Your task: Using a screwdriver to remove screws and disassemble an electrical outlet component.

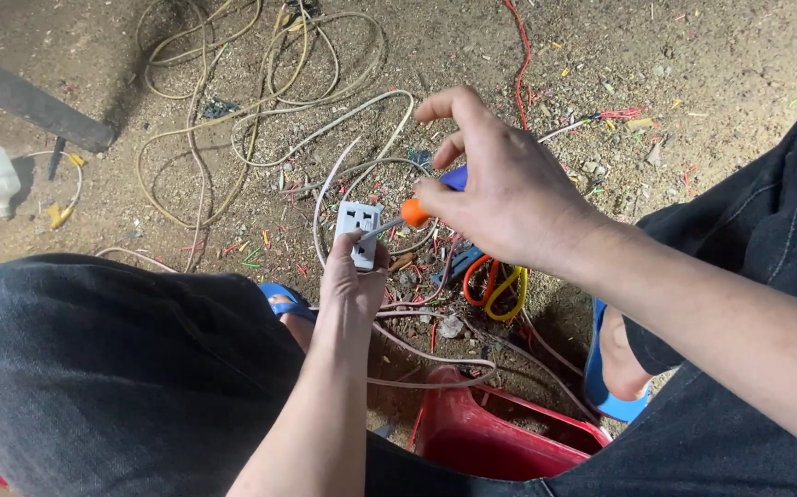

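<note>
Bracing white socket [358,232] upright over the dirt floor [711,64] in closed left hand [352,285] — steadies it; right hand [500,198] pinches orange-blue screwdriver [414,212], tip on its face; loose wires [260,101] behind.

We have a single view, from a camera worn on the head. We look steeply down, close over both hands [472,212], past our knees to the dirt floor [711,55] between our feet. The floor's far part fills the top of the frame. No second view shares the scene.
</note>
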